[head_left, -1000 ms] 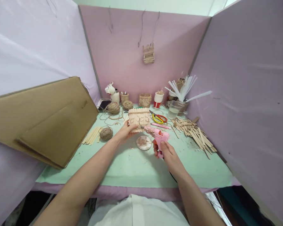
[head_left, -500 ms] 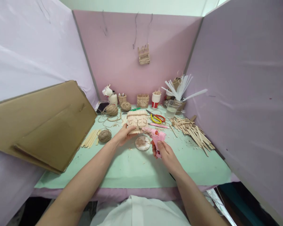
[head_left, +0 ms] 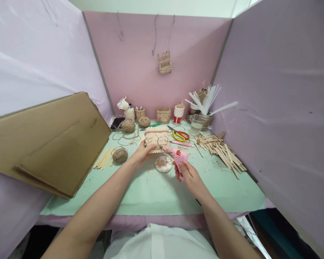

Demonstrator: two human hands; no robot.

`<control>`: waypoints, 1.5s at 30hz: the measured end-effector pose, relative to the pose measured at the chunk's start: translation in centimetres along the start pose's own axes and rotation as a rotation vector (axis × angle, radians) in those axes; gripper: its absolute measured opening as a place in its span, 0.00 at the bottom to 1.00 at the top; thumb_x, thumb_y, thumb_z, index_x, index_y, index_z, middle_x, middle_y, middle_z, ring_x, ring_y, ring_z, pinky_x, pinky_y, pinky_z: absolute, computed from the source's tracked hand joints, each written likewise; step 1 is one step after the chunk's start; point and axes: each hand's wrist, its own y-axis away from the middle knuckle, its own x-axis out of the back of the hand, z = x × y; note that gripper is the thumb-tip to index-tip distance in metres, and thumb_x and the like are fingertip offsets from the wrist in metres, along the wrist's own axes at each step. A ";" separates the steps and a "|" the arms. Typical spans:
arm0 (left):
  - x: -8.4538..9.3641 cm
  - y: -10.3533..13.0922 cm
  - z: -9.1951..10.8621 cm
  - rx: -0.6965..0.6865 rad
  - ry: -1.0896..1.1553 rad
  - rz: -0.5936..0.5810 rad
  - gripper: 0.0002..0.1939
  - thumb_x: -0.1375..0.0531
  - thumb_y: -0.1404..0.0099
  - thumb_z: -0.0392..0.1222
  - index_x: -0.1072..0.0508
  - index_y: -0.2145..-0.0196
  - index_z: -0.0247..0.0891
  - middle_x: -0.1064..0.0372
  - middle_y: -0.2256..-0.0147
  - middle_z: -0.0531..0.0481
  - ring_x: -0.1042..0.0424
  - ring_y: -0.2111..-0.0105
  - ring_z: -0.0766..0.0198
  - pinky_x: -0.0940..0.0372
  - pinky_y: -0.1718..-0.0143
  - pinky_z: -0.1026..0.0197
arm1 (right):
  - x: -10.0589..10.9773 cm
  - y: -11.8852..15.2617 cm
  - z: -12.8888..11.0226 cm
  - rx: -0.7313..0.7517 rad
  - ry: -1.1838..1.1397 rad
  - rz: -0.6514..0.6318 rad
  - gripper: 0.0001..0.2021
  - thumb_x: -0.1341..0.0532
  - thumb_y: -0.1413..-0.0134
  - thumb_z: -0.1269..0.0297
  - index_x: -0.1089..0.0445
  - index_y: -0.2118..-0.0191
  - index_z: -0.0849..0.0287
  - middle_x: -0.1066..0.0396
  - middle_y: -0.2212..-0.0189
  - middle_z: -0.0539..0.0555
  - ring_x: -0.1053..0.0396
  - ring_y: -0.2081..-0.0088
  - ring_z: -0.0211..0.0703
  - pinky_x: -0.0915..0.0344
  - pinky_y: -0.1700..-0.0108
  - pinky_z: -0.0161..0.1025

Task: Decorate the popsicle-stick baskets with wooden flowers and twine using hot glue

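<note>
My left hand (head_left: 143,153) grips the lower left edge of a small wooden-stick piece (head_left: 157,136) with twine across its upper part. In my right hand (head_left: 187,172) is a pink glue gun (head_left: 180,158), held by its handle. The gun's nozzle points left and is at the lower right edge of the wooden piece; whether it touches cannot be made out. Below the piece lies a round whitish disc (head_left: 163,164) with brown stains. Scissors (head_left: 179,135) with red and yellow handles lie just right of the piece.
Wooden sticks (head_left: 221,153) lie in a heap on the right. Twine balls (head_left: 120,155) and pale strips (head_left: 104,158) are on the left. A large cardboard sheet (head_left: 48,140) leans at the far left. Cups, a plastic beaker (head_left: 196,124) and a basket (head_left: 163,115) line the back.
The glue gun and my right hand have shifted very slightly left and up. My left hand keeps its hold on the wooden piece.
</note>
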 end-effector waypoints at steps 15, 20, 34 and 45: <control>0.6 -0.4 -0.1 0.012 0.039 0.030 0.26 0.33 0.49 0.40 0.38 0.55 0.41 0.35 0.47 0.41 0.30 0.51 0.56 0.33 0.51 0.52 | 4.6 1.6 -1.4 0.057 0.890 0.087 0.10 0.47 0.41 0.57 0.36 0.63 0.57 0.35 0.65 0.55 0.35 0.66 0.44 0.44 0.68 0.37; 0.6 -0.2 0.2 0.040 0.059 0.017 0.24 0.33 0.48 0.40 0.38 0.56 0.41 0.36 0.46 0.42 0.31 0.50 0.57 0.33 0.51 0.55 | 7.6 1.0 1.6 -0.208 1.194 -0.005 0.08 0.45 0.44 0.61 0.33 0.66 0.59 0.33 0.65 0.59 0.34 0.65 0.48 0.48 0.71 0.38; -0.6 0.6 -0.1 -0.022 0.018 -0.020 0.28 0.33 0.49 0.39 0.39 0.52 0.40 0.35 0.47 0.39 0.32 0.48 0.52 0.34 0.50 0.50 | 0.4 -2.6 -2.4 0.530 0.976 0.166 0.17 0.48 0.41 0.66 0.33 0.47 0.51 0.36 0.55 0.58 0.41 0.53 0.49 0.45 0.53 0.46; -1.6 1.5 0.7 0.002 -0.026 -0.015 0.33 0.33 0.50 0.37 0.42 0.49 0.41 0.37 0.46 0.38 0.33 0.48 0.50 0.35 0.50 0.45 | -1.1 -3.1 -1.9 0.497 0.954 0.178 0.17 0.48 0.41 0.64 0.34 0.47 0.52 0.38 0.52 0.58 0.43 0.51 0.51 0.47 0.53 0.46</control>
